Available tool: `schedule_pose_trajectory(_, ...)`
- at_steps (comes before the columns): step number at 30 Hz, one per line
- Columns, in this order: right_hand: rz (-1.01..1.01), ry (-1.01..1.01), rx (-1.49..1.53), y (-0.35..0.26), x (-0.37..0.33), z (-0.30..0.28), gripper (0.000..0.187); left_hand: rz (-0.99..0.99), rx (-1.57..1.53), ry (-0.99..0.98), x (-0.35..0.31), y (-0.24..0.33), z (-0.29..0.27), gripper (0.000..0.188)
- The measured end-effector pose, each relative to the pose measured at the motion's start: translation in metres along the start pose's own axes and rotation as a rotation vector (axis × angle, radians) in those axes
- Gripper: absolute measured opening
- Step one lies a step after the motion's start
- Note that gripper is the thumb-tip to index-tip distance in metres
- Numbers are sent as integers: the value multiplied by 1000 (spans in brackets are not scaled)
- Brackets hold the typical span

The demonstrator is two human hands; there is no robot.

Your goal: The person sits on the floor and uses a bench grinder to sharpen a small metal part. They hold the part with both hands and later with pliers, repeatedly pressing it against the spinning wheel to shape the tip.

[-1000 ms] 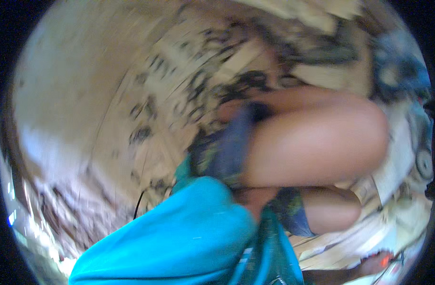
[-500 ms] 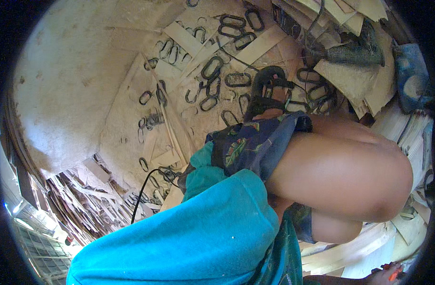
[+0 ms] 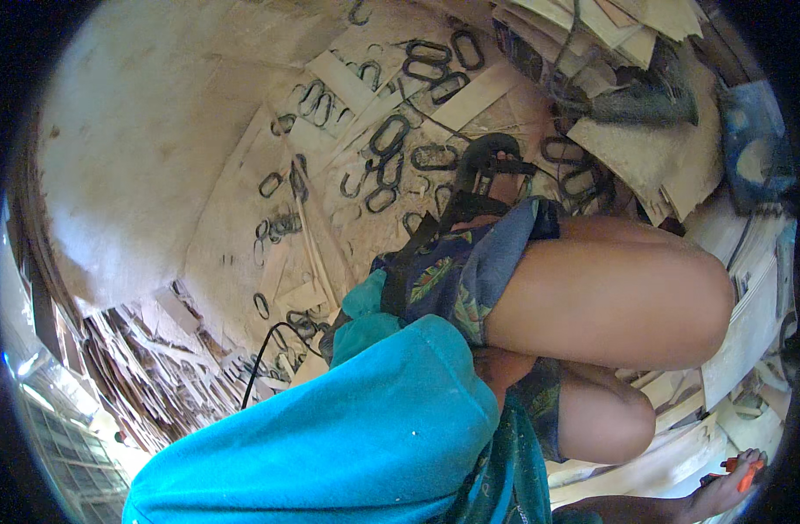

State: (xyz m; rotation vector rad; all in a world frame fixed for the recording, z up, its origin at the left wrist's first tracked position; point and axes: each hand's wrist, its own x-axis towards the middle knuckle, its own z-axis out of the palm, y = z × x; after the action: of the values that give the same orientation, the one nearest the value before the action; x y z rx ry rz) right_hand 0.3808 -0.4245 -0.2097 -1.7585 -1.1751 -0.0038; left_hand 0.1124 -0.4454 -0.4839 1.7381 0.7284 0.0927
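Observation:
At the lower right edge my right hand is closed around a small orange-and-black object, whose kind I cannot make out. Pale thin sheets lie beneath that forearm. My left hand does not show. A wide turquoise sleeve fills the lower middle, and a little bare skin at its opening disappears behind my bent leg. Beyond the dark patterned shorts, a foot in a black sandal rests on the dusty floor.
Several dark oval rings and flat wooden strips litter the floor. Broken sheets pile up at the upper right beside a blue container. Stacked scrap strips line the left, near a black cable.
My right hand has moved up and to the right with the orange-and-black object, showing more forearm. My bent legs appear slightly farther left, and the view has shifted a little.

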Motion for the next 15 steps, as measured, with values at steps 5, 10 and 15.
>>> schedule_pose_trajectory(5, -37, -151, 53, -12, 19, 4, 19, -25, -65, 68, 13, 23, 6, 25)
schedule_pose_trajectory(10, 236, -167, -70, -31, 8, -19, 14, -13, -127, 82, 27, 42, 7, 25)
schedule_pose_trajectory(15, 124, -91, -70, -27, -6, 27, 16, 24, -190, 101, 37, 45, 11, 25)
